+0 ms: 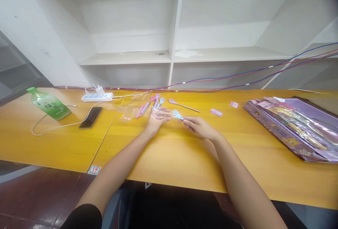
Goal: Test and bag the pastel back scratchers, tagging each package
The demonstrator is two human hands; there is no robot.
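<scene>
A: Take the phone (91,118) as our mark. Where is the right hand (197,127)?
B: Well to the right of the phone, above the table (169,158). Its thumb and fingertips pinch the blue scratcher (176,114) just below the claw.
A: So where does that scratcher sit?
B: Also right of the phone, raised between the two hands, its prongs pointing back toward the phone's side.
A: And the left hand (155,120)?
B: Right of the phone too, but nearer to it. The fingers stretch out toward the blue prongs, with clear film (161,113) over them. Whether they pinch that film, I cannot tell.
A: What else lies to the phone's right?
B: Nearest, clear bags (127,112); next, a bunch of pink, purple and blue scratchers (155,101). Further along come a purple scratcher with a metal rod (188,107), two pink cards (216,112) and, furthest, a purple box (274,130) with wrapped goods in it.
A: Close by the phone?
B: A power strip (97,97) just behind it, and a tilted green bottle (50,106) to its left.
</scene>
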